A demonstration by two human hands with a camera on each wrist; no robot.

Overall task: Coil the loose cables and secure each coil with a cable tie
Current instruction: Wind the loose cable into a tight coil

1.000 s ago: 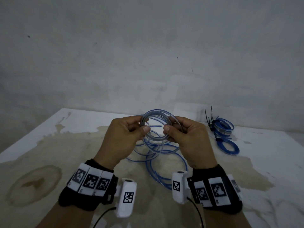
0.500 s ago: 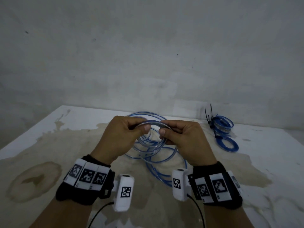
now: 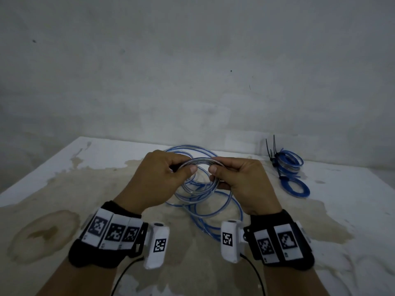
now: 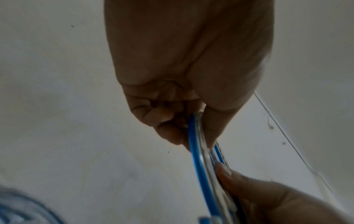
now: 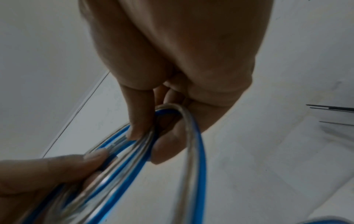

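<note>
Fingers of both hands pinch one small coil [image 3: 199, 167] of blue-and-clear cable, raised above the bench [image 3: 64, 189] at the middle of the head view: the left hand [image 3: 162, 178] grips its left side, the right hand [image 3: 241, 180] its right side, thumbs on top. Below and behind the hands, loose cable [image 3: 213, 210] from the same length lies in slack loops on the stained bench. At the right of the frame, two tied coils [image 3: 288, 165] lie near the wall with black cable ties [image 3: 270, 150] standing up from them.

From the left wrist, the left fingers [image 4: 166, 119] curl around the bundled turns, which run down the frame as a blue strand beside clear ones; the right thumb enters at lower right and presses the same bundle.

From the right wrist, the right thumb and fingers [image 5: 138, 121] clamp several turns, with one wider loop swinging down on the right. The left thumb presses in from lower left. Thin black tie tails show at the right edge.

Coiling looks to be in hand, part done, with the coil not yet tied. Next, I judge, one hand must hold the bundle firm while the other draws up another loop from the slack and lays it against the turns without letting them spring apart.
</note>
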